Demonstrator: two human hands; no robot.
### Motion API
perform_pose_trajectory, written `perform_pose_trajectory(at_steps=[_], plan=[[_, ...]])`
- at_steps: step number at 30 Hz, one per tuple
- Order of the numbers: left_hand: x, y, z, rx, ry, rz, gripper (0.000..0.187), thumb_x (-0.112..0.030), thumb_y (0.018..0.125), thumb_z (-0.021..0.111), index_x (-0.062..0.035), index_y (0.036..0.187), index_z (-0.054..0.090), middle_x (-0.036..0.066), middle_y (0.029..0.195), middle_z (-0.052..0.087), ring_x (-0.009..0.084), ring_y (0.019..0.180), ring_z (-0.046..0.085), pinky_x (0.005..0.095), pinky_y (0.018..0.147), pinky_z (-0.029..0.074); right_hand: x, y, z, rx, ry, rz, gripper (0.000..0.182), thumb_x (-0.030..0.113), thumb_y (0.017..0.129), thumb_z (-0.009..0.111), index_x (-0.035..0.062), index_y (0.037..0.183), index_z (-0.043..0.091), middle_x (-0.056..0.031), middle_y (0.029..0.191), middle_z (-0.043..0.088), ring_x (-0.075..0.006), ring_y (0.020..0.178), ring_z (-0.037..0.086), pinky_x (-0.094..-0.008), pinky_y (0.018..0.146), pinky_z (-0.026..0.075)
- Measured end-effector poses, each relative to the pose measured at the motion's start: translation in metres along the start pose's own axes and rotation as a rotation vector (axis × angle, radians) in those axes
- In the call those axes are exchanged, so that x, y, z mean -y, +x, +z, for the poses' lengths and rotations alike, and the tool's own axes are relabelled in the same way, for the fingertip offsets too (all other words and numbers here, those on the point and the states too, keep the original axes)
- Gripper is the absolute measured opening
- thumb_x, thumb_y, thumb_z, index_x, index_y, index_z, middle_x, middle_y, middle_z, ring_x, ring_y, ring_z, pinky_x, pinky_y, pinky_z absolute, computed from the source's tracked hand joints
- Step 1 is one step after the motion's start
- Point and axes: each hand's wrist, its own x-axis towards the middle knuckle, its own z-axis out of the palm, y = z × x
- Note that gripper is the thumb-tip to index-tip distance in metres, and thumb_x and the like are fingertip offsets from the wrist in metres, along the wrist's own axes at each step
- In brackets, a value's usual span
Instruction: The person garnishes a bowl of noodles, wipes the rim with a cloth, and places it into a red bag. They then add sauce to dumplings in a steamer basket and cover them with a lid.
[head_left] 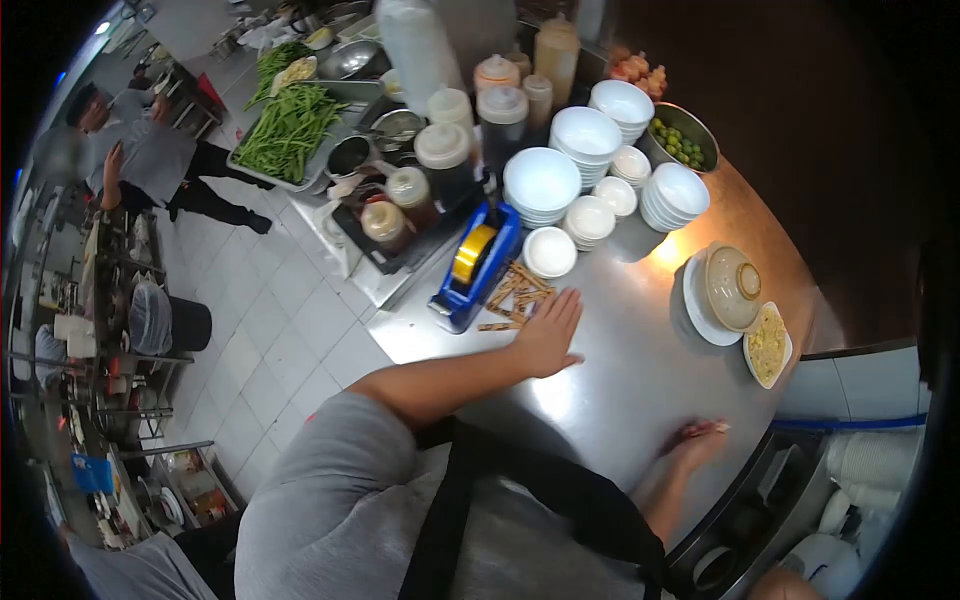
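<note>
Fingers of the left hand (pixel 548 335) lie spread flat on the steel counter (pixel 620 390), touching clothespins (pixel 515 292); right hand (pixel 697 442), nearer, grasps something small.

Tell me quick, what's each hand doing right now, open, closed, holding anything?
Left hand: open, flat on the steel counter beside the wooden clips, holding nothing.
Right hand: resting on the counter; grip cannot be told.

Your left hand (pixel 548 335) lies flat, palm down, on the steel counter, fingertips touching a loose heap of small wooden clothespins (pixel 515 293) scattered beside a blue tape dispenser. Your right hand (pixel 697 443) rests near the counter's edge, pinching something small and reddish, too blurred to identify.
</note>
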Motion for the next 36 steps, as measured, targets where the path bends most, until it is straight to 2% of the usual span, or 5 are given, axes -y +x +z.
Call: perform_pose_trajectory(at_steps=[5, 9, 22, 28, 36], plan=[[0.038, -0.174, -0.019, -0.2, -0.343, 0.316, 0.055, -0.016, 0.076, 0.064, -0.0053, 0.126, 0.044, 0.016, 0.125, 0.045, 0.0322, 0.121, 0.041, 0.0415, 0.095, 0.038, -0.054, -0.179, 0.044, 0.728, -0.363, 0.181, 0.024, 0.013, 0.085, 0.057, 0.0082, 0.108, 0.054, 0.0, 0.083, 0.052, -0.0065, 0.07, 0.048, -0.0193, 0.06, 0.041], [0.075, -0.282, -0.012, -0.139, -0.465, -0.078, 0.024, -0.014, 0.08, 0.057, -0.0113, 0.103, 0.059, 0.007, 0.087, 0.06, 0.0234, 0.077, 0.06, 0.0332, 0.069, 0.049, -0.08, -0.246, 0.071, 1.083, -0.6, -0.037, 0.029, 0.006, 0.08, 0.062, 0.0032, 0.108, 0.058, -0.0037, 0.088, 0.055, -0.0095, 0.076, 0.052, -0.0235, 0.069, 0.045], [0.273, -0.421, 0.036, -0.222, -1.684, -0.803, 0.018, -0.023, 0.091, 0.049, -0.0063, 0.091, 0.056, 0.008, 0.073, 0.059, 0.0197, 0.069, 0.062, 0.0293, 0.061, 0.051, -0.066, -0.262, 0.221, 0.299, -0.745, -1.002, 0.022, 0.01, 0.08, 0.058, 0.0013, 0.1, 0.058, -0.0163, 0.107, 0.052, -0.0312, 0.099, 0.05, -0.0399, 0.087, 0.04], [0.358, -0.423, 0.008, -0.331, -1.9, -1.027, 0.021, -0.027, 0.091, 0.049, -0.0067, 0.089, 0.045, 0.01, 0.079, 0.056, 0.023, 0.07, 0.062, 0.0335, 0.059, 0.051, -0.028, -0.349, 0.205, 0.336, -0.515, -0.709, 0.014, 0.013, 0.089, 0.05, 0.0017, 0.083, 0.055, -0.0047, 0.07, 0.051, -0.0149, 0.066, 0.052, -0.0268, 0.065, 0.045], [0.458, -0.263, -0.133, -0.976, -1.985, -0.662, 0.062, -0.038, 0.088, 0.053, -0.0151, 0.135, 0.02, 0.013, 0.127, 0.035, 0.032, 0.114, 0.04, 0.0454, 0.089, 0.039, -0.1, -0.426, 0.196, 1.42, -0.975, 0.264, 0.018, 0.018, 0.086, 0.055, 0.0082, 0.1, 0.061, -0.0024, 0.077, 0.059, -0.0125, 0.076, 0.054, -0.0265, 0.071, 0.044]])
